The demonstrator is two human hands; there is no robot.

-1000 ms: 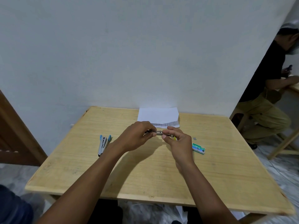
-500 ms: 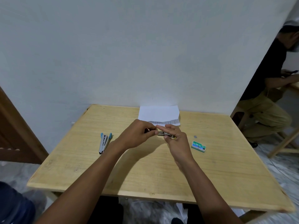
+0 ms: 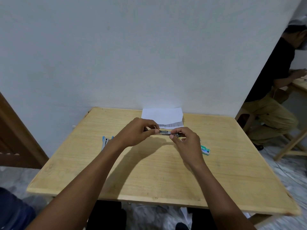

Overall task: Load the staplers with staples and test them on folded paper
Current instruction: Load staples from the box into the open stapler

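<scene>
A wooden table (image 3: 166,176) stands against a white wall (image 3: 132,55); another person (image 3: 274,97) sits at right.

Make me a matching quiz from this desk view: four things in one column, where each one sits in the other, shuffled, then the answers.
Things
1. blue stapler
2. staple box
3. folded paper
4. stapler being loaded

Places
A. at the far edge of the table, against the wall
B. held between the left hand and the right hand, above the table
C. lying on the table, left of the left forearm
D. lying on the table, right of the right hand

Pairs: 1-C, 2-D, 3-A, 4-B
</scene>
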